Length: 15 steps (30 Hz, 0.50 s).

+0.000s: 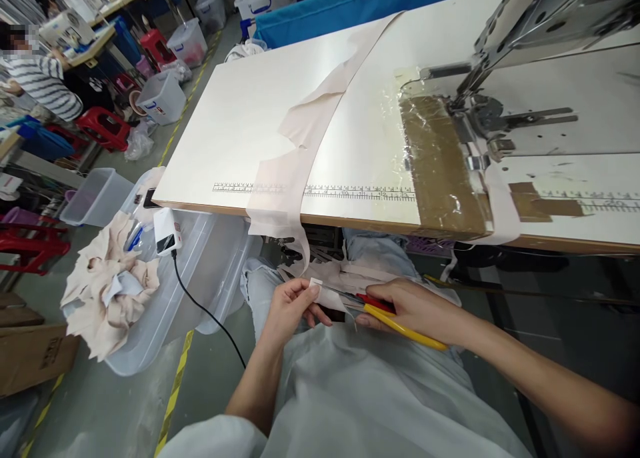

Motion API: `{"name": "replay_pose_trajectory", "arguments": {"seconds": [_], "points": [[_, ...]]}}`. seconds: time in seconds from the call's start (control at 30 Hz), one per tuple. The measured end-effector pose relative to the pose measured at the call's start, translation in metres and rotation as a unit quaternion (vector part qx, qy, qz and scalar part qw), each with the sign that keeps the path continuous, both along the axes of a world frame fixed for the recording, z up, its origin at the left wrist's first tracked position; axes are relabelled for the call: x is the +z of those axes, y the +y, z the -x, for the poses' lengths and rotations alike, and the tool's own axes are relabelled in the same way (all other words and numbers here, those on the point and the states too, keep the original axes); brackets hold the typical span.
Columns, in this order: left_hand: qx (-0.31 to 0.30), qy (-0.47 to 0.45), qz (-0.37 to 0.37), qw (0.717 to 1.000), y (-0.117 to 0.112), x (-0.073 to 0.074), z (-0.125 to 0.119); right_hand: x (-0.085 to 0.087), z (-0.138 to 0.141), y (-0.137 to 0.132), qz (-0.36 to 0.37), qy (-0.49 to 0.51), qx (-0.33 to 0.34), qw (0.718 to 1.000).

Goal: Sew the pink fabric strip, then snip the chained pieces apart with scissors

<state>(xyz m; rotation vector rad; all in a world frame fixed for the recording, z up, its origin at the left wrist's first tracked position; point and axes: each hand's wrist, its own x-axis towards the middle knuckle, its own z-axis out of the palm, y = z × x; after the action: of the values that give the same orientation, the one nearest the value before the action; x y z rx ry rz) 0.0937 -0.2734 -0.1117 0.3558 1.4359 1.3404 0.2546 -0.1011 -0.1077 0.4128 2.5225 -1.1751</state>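
Above my lap, my left hand [296, 305] pinches the end of a small pale fabric strip [330, 299] between thumb and fingers. My right hand [407, 305] grips scissors [403, 326] with yellow and red handles. Their blades point left and lie along the strip, close to my left fingers; whether they are cutting into it I cannot tell. More pale pink fabric [370, 275] is heaped on my lap. A long pale pink fabric piece [320, 128] lies across the white table [225, 121], and its lower end hangs over the front edge.
A sewing machine [493, 115] stands on the right of the table, with a pale strip [501, 205] at its foot. To the left, crumpled fabric [113, 281] and a white device [167, 231] with a black cable rest on clear plastic bins [195, 271]. A person [40, 78] sits farther back.
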Motion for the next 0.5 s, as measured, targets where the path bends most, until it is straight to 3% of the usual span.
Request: {"name": "replay_pose_trajectory", "arguments": {"seconds": [0.27,0.5], "points": [[-0.016,0.001,-0.001,1.000,0.001,0.005,-0.002,0.008,0.007,-0.003,-0.071,0.019,0.014,0.997],[-0.041,0.007,0.016,0.999,0.007,0.003,-0.010,0.000,0.005,-0.004,0.011,0.062,-0.053,0.997]]}}
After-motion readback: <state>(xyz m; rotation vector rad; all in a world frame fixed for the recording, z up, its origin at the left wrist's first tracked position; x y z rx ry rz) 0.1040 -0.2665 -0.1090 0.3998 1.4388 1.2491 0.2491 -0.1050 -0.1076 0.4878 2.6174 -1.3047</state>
